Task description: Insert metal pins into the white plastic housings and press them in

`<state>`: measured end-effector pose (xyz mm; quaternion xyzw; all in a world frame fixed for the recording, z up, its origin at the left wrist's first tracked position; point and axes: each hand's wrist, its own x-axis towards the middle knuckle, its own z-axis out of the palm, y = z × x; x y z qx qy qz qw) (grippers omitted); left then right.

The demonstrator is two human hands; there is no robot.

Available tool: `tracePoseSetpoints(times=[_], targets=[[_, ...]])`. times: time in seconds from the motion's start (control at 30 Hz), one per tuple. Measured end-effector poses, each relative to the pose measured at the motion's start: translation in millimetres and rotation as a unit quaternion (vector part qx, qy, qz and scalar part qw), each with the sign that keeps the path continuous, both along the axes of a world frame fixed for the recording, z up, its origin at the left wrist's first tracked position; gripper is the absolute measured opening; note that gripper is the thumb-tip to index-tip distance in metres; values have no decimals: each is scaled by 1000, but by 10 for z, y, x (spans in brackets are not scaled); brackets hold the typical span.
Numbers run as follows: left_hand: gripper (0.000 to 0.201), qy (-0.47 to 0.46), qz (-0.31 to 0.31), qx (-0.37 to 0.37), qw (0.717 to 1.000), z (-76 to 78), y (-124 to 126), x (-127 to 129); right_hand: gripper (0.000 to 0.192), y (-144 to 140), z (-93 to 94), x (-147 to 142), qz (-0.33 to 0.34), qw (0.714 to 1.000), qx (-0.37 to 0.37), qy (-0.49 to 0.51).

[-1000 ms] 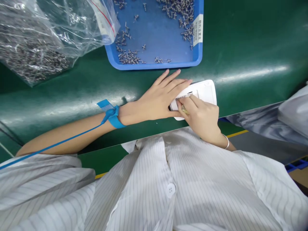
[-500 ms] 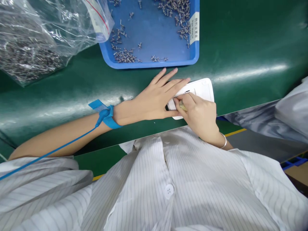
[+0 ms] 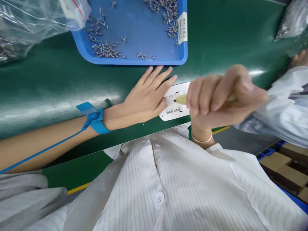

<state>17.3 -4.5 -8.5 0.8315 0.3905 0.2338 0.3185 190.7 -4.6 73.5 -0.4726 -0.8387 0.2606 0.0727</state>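
Note:
A white plastic housing [image 3: 171, 116] with slots and small metal parts lies on the green bench, partly covered by my hands. My left hand [image 3: 146, 94] rests flat with its fingers spread, the fingertips on and beside the housing's left part. A blue wrist strap [image 3: 97, 122] with a cord is round that wrist. Raised over the housing's right part is my right hand [image 3: 216, 93], closed round a yellow pen-like tool [image 3: 181, 99]. The tool's dark tip points left over the housing; whether it touches, I cannot tell. Most of its length is hidden in the fist.
Behind my hands stands a blue tray [image 3: 134, 61] with many small metal springs. A clear bag [image 3: 48, 22] of similar parts lies at the left, another bag [image 3: 292, 22] at the far right. Beside it are another person's hand [image 3: 299, 59] and sleeve [image 3: 286, 106]. Boxes [image 3: 286, 170] sit below the bench.
My right hand has lifted and turned over, bringing the yellow tool's tip into view. My left hand stays spread over the housing. The whole view has shifted to the right.

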Motion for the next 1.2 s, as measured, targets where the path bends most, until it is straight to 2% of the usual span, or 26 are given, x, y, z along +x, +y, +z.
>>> tracePoseSetpoints(times=[0.13,0.23,0.3,0.37,0.43,0.5,0.63,0.73,0.8,0.87,0.93,0.97,1.03,1.1,1.13,1.2], targets=[[60,11,25,-4,1000,0,-8,39,43,126,-240,-187,-82,995,46,16],[60,33,34,3,999,-12,-5,55,47,178,-252,-240,-88,994,46,37],[60,25,37,4,999,-18,0,57,55,184,-201,-273,-128,988,42,69],[61,7,34,-1,999,-23,5,57,57,180,-141,-323,-202,968,41,144],[62,-3,26,-4,1000,-24,8,56,46,176,-103,-388,-263,929,52,254],[62,1,23,-5,1000,-20,7,55,34,180,-98,-461,-279,891,68,352],[62,16,28,-2,999,-13,-4,55,46,230,-113,-607,-265,861,87,426],[64,16,24,2,1000,-27,-6,56,44,263,-83,-668,-274,845,69,454],[65,20,16,4,1000,-40,-2,56,41,236,-71,-661,-267,855,42,444],[68,29,7,3,1000,-41,3,54,39,150,-105,-617,-246,884,42,395],[70,37,-1,-1,999,-19,5,47,40,22,-199,-558,-193,901,100,376],[70,40,-5,-5,999,0,6,40,42,-46,-263,-529,-159,894,141,395],[71,42,-17,-8,999,47,6,22,43,-162,-401,-482,-78,848,222,475],[73,41,-31,-7,999,90,7,1,39,-233,-518,-444,-30,795,271,542],[75,41,-37,-5,998,105,8,-9,38,-254,-560,-423,-19,793,279,541],[79,40,-47,-5,998,115,11,-22,42,-281,-608,-369,-5,831,266,489]])
